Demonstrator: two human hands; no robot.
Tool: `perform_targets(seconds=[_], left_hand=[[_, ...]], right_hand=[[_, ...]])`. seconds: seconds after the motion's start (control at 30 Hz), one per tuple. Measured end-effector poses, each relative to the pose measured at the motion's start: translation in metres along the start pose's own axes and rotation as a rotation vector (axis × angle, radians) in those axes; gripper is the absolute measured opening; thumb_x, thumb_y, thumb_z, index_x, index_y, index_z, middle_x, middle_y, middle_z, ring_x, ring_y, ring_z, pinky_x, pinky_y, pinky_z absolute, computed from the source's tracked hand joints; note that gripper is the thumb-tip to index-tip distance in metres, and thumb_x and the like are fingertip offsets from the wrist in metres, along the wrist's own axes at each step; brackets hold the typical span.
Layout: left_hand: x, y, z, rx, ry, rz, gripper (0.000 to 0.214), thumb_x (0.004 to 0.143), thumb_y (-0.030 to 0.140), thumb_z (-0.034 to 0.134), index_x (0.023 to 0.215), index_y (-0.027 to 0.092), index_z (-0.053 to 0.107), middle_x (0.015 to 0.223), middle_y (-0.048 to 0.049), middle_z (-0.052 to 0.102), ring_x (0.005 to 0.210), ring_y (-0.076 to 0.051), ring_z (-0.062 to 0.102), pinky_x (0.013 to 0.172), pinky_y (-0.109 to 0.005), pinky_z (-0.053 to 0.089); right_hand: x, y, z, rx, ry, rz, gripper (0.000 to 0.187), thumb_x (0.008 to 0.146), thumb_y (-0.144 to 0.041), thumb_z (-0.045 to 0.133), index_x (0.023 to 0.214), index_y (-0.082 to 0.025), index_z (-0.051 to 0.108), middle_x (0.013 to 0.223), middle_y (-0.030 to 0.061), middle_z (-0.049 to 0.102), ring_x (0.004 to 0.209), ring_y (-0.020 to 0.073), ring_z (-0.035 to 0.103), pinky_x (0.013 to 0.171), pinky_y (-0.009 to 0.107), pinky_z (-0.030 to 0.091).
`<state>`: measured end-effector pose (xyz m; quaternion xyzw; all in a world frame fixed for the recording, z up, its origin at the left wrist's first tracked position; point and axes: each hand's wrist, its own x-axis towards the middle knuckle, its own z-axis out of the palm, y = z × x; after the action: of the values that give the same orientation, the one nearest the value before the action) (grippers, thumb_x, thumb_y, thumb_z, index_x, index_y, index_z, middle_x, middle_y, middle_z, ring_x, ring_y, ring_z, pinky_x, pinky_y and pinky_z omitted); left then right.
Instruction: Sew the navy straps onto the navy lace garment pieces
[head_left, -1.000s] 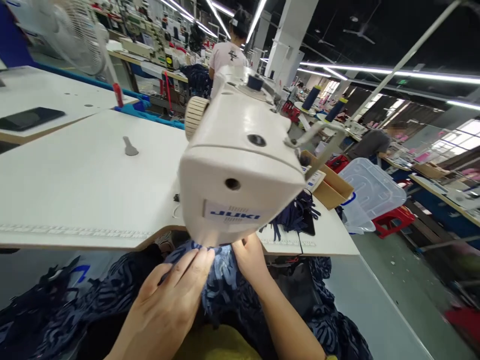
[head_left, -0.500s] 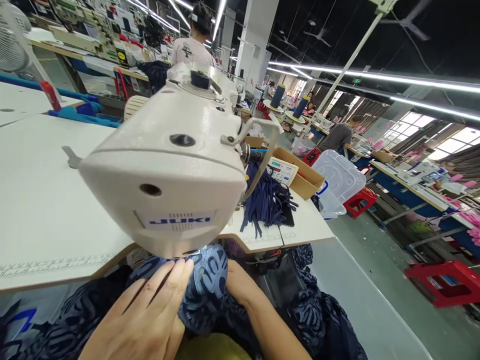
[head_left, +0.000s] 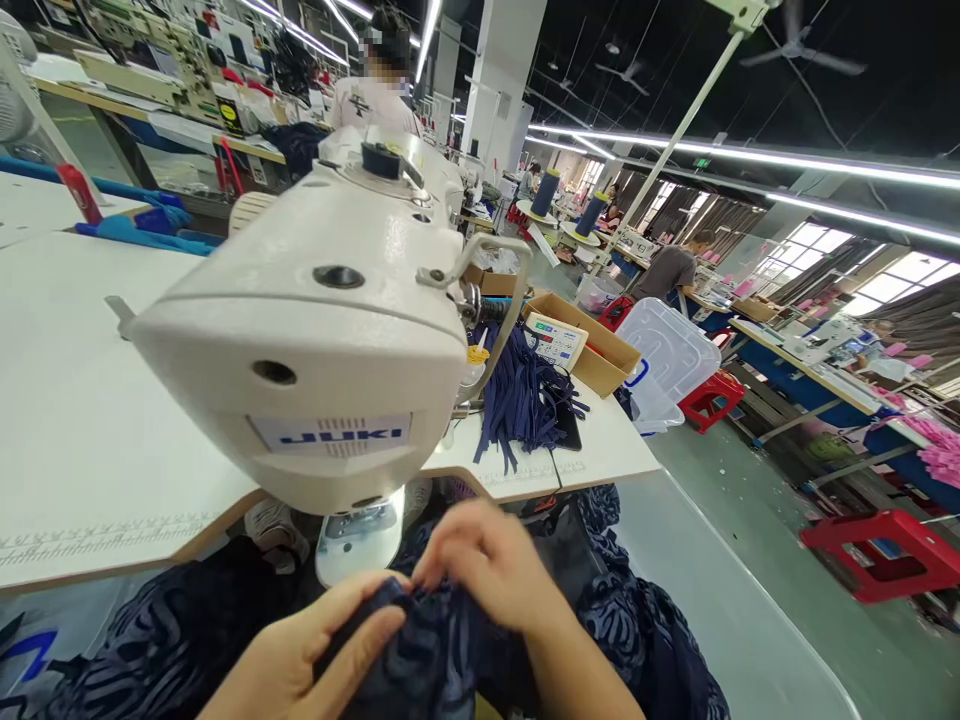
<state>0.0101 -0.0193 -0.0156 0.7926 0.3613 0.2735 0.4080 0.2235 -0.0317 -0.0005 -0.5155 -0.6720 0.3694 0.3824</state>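
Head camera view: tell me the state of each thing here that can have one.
left hand, grip shut on the dark blue patterned fabric.
right hand, grip shut on the same fabric.
dark blue patterned fabric, bunched between both hands.
white Juki sewing machine, upright on the white table.
brown cardboard box, open on top.
clear plastic bin, tipped at a slant.
bundle of dark blue straps, lying loose on the table.

Left hand [head_left: 300, 655] and dark patterned fabric [head_left: 457, 650] run off the frame's bottom edge; sewing machine [head_left: 315, 340] hides its needle; distant worker [head_left: 671, 268], centre right, too small to make out
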Motion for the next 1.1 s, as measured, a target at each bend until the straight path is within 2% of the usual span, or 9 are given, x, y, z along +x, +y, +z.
perform_targets(seconds=[0.07, 0.13, 0.23, 0.33, 0.57, 0.7, 0.83, 1.0, 1.1], left_hand=[[0.001, -0.005, -0.008, 0.011, 0.110, -0.031, 0.028, 0.093, 0.043, 0.042, 0.108, 0.030, 0.062, 0.085, 0.0060, 0.073, 0.077, -0.014, 0.070, 0.068, -0.016, 0.055], [0.002, -0.011, -0.017, 0.173, 0.188, 0.012, 0.027, 0.092, 0.045, 0.044, 0.096, 0.027, 0.063, 0.078, 0.0047, 0.069, 0.071, -0.013, 0.068, 0.064, -0.014, 0.053], [0.004, -0.020, -0.028, 0.560, 0.276, 0.148, 0.026, 0.093, 0.041, 0.040, 0.086, 0.025, 0.059, 0.072, 0.0026, 0.064, 0.063, -0.013, 0.063, 0.056, -0.019, 0.049], [0.008, -0.024, -0.031, 0.883, 0.344, 0.327, 0.035, 0.095, 0.024, 0.027, 0.098, 0.025, 0.062, 0.085, -0.0019, 0.066, 0.077, -0.019, 0.063, 0.070, -0.032, 0.047], [0.010, -0.020, -0.022, 0.963, 0.388, 0.531, 0.034, 0.095, 0.025, 0.030, 0.107, 0.017, 0.060, 0.105, -0.0099, 0.066, 0.094, -0.024, 0.059, 0.090, -0.040, 0.039], [0.008, -0.018, -0.017, 0.972, 0.413, 0.511, 0.036, 0.094, 0.040, 0.040, 0.109, 0.014, 0.061, 0.104, -0.0113, 0.068, 0.093, -0.026, 0.060, 0.093, -0.043, 0.038], [0.008, -0.021, -0.018, 0.999, 0.359, 0.627, 0.032, 0.095, 0.025, 0.034, 0.114, 0.025, 0.060, 0.116, -0.0039, 0.067, 0.106, -0.026, 0.060, 0.099, -0.045, 0.032], [0.009, -0.030, -0.016, 0.818, 0.414, 0.526, 0.031, 0.092, 0.030, 0.048, 0.122, 0.023, 0.055, 0.109, -0.0011, 0.071, 0.094, -0.016, 0.067, 0.097, -0.035, 0.036], [0.007, -0.030, -0.016, 0.680, 0.409, 0.497, 0.028, 0.094, 0.031, 0.046, 0.119, 0.026, 0.057, 0.109, 0.0016, 0.071, 0.096, -0.014, 0.067, 0.098, -0.032, 0.038]], right_hand=[[0.028, 0.027, -0.011, -0.194, 0.244, 0.162, 0.033, 0.100, -0.028, 0.026, 0.101, -0.022, 0.058, 0.086, 0.0015, 0.069, 0.069, 0.0114, 0.065, 0.063, 0.021, 0.048], [0.058, 0.059, -0.022, -0.446, 0.415, 0.305, 0.024, 0.098, -0.028, 0.034, 0.098, -0.020, 0.057, 0.088, 0.0042, 0.067, 0.078, 0.0151, 0.064, 0.071, 0.025, 0.046], [0.088, 0.096, -0.030, -0.544, 0.482, 0.392, 0.009, 0.091, -0.023, 0.050, 0.092, -0.016, 0.055, 0.093, 0.0104, 0.064, 0.084, 0.0211, 0.063, 0.071, 0.029, 0.042], [0.095, 0.110, -0.030, -0.588, 0.495, 0.410, 0.007, 0.089, -0.017, 0.049, 0.085, -0.017, 0.055, 0.088, 0.0084, 0.062, 0.082, 0.0206, 0.061, 0.069, 0.027, 0.039], [0.065, 0.107, -0.035, -0.530, 0.516, 0.372, 0.018, 0.091, -0.023, 0.049, 0.074, -0.022, 0.055, 0.070, -0.0002, 0.056, 0.070, 0.0169, 0.053, 0.062, 0.025, 0.031], [0.048, 0.104, -0.037, -0.419, 0.580, 0.367, 0.019, 0.086, -0.023, 0.055, 0.068, -0.021, 0.054, 0.070, 0.0008, 0.054, 0.074, 0.0169, 0.051, 0.062, 0.025, 0.031], [0.037, 0.092, -0.039, -0.182, 0.604, 0.291, 0.020, 0.086, -0.036, 0.056, 0.073, -0.021, 0.055, 0.076, 0.0021, 0.056, 0.075, 0.0159, 0.051, 0.060, 0.023, 0.036], [0.032, 0.062, -0.019, 0.216, 0.482, 0.261, 0.040, 0.084, -0.062, 0.043, 0.078, -0.022, 0.046, 0.066, -0.0021, 0.050, 0.047, 0.0092, 0.041, 0.038, 0.018, 0.028], [0.028, 0.040, 0.007, 0.548, 0.245, 0.280, 0.041, 0.079, -0.062, 0.054, 0.079, -0.022, 0.046, 0.066, -0.0021, 0.054, 0.044, 0.0069, 0.041, 0.035, 0.016, 0.028]])
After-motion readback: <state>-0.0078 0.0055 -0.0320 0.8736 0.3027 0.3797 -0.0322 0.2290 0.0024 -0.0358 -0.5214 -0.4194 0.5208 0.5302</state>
